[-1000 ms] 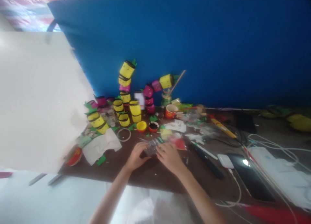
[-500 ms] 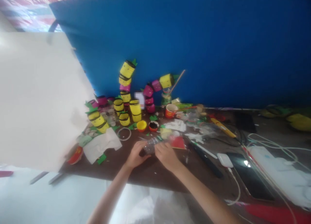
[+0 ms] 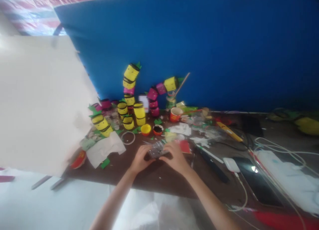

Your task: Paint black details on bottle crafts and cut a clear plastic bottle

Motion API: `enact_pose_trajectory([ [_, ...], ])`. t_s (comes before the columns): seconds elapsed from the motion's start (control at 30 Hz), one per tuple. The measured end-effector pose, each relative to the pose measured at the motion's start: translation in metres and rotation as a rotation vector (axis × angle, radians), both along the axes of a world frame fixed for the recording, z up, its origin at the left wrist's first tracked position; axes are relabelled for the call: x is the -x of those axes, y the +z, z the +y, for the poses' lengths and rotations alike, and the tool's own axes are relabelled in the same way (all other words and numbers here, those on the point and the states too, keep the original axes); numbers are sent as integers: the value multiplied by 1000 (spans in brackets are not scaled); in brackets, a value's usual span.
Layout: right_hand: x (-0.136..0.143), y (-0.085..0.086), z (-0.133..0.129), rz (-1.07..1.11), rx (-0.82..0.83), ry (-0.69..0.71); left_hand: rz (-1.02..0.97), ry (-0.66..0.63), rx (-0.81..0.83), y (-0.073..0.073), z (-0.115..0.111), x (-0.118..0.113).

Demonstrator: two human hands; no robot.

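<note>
Over the front of the brown table, a clear plastic piece (image 3: 156, 149), like a section of a bottle, lies sideways between both hands. My left hand (image 3: 141, 160) grips its left end, thumb beneath and fingers above. Curved around the right end is my right hand (image 3: 176, 159), its thumb below and its fingers over the top. Just behind the hands stand a small cup of yellow paint (image 3: 146, 129) and a small cup of black paint (image 3: 158, 129). A red sheet (image 3: 184, 146) lies beside my right hand's fingers.
Yellow and magenta painted segments (image 3: 139, 114) stand along the blue panel (image 3: 211, 50). Left are crumpled white paper (image 3: 107, 149) and a clear ring (image 3: 128, 138). Right are a yellow box cutter (image 3: 229, 131), a phone (image 3: 258, 180), white cables (image 3: 281, 150) and a power strip (image 3: 289, 176).
My right hand has shifted from on top of the plastic piece to around its right end, the thumb now below. My left hand keeps its grip, and the view has moved slightly.
</note>
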State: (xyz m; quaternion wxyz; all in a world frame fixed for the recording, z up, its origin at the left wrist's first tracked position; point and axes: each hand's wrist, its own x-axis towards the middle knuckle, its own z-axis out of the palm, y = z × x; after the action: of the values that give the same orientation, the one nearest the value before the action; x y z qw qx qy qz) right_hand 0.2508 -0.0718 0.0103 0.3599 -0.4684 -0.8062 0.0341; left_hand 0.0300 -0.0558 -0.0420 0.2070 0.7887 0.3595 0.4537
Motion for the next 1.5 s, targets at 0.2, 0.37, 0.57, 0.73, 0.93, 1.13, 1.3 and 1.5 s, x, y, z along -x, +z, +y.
enact_pose_trajectory([
  [0.2,7,-19,6,74,32,-11,30,-5,57,3,-1,1],
  [0.37,5,-17,9,42,-1,-14,13,-5,71,2,-1,2],
  [0.57,7,-2,-1,-139,-69,36,-5,1,57,3,-1,2],
  [0.73,13,12,-8,-338,-125,120,2,1,75,6,-3,2],
  [0.93,15,18,-1,-468,-175,156,-1,8,102,6,-3,2],
  [1.13,10,15,5,-440,-192,101,-1,27,138,4,-2,2],
  [1.3,10,16,2,-431,-201,100,6,21,122,4,-2,2],
  [1.5,20,19,-3,-531,-239,101,6,21,98,2,-2,2],
])
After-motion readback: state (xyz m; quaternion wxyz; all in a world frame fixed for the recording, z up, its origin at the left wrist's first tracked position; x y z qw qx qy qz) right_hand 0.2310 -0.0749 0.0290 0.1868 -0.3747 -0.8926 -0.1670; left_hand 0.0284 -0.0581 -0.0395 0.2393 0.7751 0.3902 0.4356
